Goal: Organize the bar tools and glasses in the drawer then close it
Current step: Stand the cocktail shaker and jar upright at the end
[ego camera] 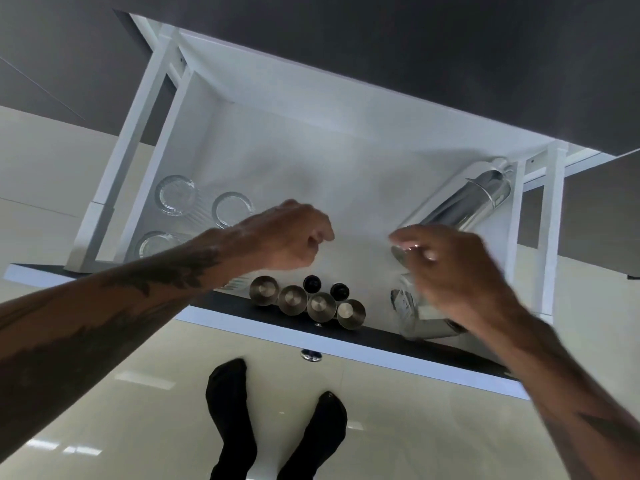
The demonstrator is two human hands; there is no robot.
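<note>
A person's right hand is gripping a blurred glass at the drawer's four o'clock; left hand is hovering, fingers curled closed and empty. A slip risks knocking the shaker.

drawer open | ribbed glasses left | steel shaker lying right

1. A single head-worn view looks steeply down from above into the open white drawer.
2. It sits close, both forearms reaching in from the bottom edge.
3. The glossy cream tiled floor lies below.
</note>
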